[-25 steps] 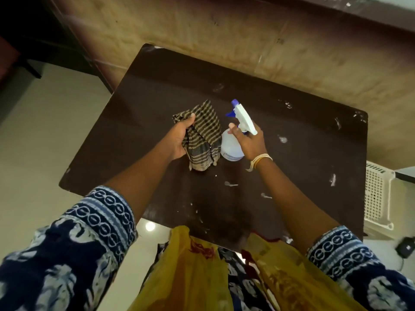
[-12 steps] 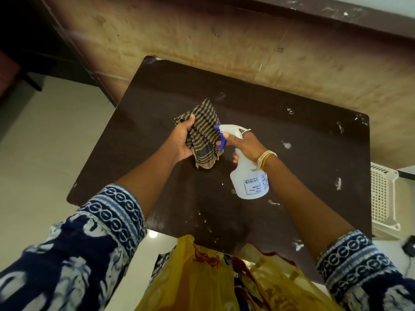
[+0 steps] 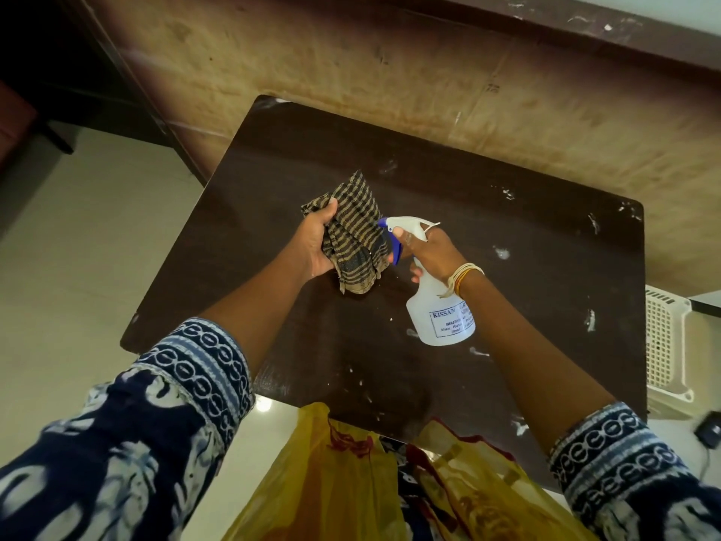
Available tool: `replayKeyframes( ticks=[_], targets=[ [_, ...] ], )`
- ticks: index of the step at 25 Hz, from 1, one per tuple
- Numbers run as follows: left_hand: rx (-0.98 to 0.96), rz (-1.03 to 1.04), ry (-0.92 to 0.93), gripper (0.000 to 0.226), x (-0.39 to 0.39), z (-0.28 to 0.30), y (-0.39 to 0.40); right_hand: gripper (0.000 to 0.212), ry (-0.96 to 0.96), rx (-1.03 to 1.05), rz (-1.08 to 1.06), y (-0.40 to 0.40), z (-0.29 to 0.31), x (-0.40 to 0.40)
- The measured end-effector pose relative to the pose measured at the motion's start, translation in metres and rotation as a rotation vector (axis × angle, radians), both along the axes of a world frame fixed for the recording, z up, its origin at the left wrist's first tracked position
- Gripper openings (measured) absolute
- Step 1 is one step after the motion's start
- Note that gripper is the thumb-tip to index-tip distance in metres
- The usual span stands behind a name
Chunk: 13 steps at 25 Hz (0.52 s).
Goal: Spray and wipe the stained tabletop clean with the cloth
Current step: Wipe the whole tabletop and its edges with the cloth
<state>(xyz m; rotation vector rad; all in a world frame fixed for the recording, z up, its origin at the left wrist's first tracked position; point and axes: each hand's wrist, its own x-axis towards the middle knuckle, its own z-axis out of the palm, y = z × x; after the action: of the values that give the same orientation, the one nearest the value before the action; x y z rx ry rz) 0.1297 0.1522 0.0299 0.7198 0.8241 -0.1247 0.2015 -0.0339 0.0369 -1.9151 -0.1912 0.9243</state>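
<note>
Mid-frame, the left hand (image 3: 312, 247) grips the checked cloth (image 3: 357, 236) above the tabletop (image 3: 546, 267). The right hand (image 3: 433, 251) clasps the spray bottle (image 3: 441, 314), nozzle touching the cloth.

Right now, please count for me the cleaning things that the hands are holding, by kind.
Cloths: 1, the checked cloth in the left hand.
Spray bottles: 1, the white spray bottle in the right hand.
Total: 2.
</note>
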Motion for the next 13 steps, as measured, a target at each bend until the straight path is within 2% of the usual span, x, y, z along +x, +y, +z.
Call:
replayKeyframes(
  ticks=[5, 13],
  targets=[
    [-0.004, 0.017, -0.001, 0.038, -0.003, -0.003, 0.004, 0.028, -0.052, 0.001, 0.084, 0.002, -0.001, -0.002],
    [-0.025, 0.05, 0.01, 0.041, -0.005, -0.006, 0.016, 0.038, -0.113, -0.068, 0.042, 0.014, -0.007, 0.003]
  ],
)
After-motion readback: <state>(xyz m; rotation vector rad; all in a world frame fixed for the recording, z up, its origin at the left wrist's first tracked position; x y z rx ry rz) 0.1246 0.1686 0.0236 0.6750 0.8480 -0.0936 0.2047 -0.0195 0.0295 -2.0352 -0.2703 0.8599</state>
